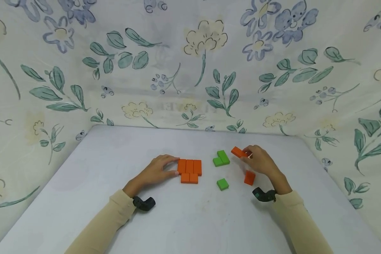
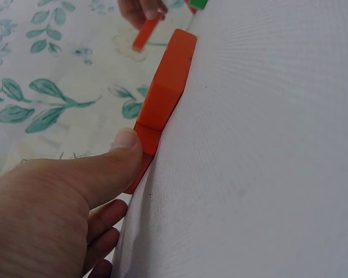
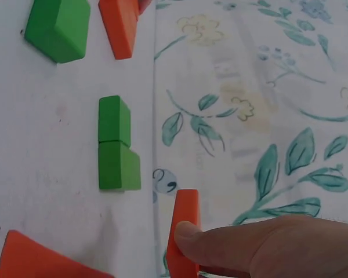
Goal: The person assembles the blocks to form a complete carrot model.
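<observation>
My left hand (image 1: 157,171) is at the left side of a flat group of orange blocks (image 1: 189,167). Its thumb and forefinger grip the leftmost long block at its ends; in the left wrist view the thumb (image 2: 113,168) presses against the orange block's edge (image 2: 146,136). Three long blocks stand side by side with two shorter ones against their near edge. To the right, my right hand (image 1: 259,160) pinches another orange block (image 1: 238,151), held tilted above the table. In the right wrist view the thumb lies on that orange block (image 3: 187,211).
Two green blocks (image 1: 221,158) touch each other between the hands. A single green block (image 1: 223,184) lies nearer. One more orange block (image 1: 249,177) lies below my right hand. Flower-patterned cloth (image 1: 190,63) borders the white table (image 1: 190,218) at the back and sides.
</observation>
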The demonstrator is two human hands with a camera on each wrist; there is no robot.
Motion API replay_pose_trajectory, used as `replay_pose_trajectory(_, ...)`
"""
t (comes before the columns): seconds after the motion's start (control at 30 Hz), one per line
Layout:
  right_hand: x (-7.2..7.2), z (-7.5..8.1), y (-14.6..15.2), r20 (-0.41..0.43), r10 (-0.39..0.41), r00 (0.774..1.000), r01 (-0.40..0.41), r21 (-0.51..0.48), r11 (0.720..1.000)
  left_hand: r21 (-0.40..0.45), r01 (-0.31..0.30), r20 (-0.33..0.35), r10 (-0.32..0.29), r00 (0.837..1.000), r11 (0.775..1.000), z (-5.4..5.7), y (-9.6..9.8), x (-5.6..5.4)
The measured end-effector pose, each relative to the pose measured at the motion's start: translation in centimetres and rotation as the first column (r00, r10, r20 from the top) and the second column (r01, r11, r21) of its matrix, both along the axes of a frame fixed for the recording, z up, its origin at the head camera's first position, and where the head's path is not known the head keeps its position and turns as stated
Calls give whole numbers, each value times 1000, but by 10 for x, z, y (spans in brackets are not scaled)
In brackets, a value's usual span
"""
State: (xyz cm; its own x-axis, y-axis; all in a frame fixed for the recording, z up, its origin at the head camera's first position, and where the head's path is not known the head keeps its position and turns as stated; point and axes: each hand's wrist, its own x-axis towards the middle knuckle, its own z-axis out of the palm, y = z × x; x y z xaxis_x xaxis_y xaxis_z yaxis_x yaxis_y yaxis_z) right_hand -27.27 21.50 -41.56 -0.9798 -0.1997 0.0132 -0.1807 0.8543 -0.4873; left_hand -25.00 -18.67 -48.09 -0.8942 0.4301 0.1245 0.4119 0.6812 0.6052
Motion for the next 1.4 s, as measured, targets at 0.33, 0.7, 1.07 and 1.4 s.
replay_pose_trajectory(0.33, 21, 11, -25, -148, 161, 976, -167, -33, 985, -9, -5, 20, 5, 1000, 1000, -2, 2, 2)
replay_pose_trajectory(0.7, 52, 16, -73, -221, 390, 894, -422, -122, 898, -10, 2, 6, -2, 1000, 1000, 0, -3, 1)
replay_pose_trajectory(1.07, 68, 9, -101, -216, 482, 849, -511, -106, 853, -17, 12, -4, -12, 1000, 1000, 3, -1, 2)
replay_pose_trajectory(1.4, 73, -7, -118, -254, 533, 807, -542, 38, 839, -6, 14, -7, -14, 1000, 1000, 5, -1, 2)
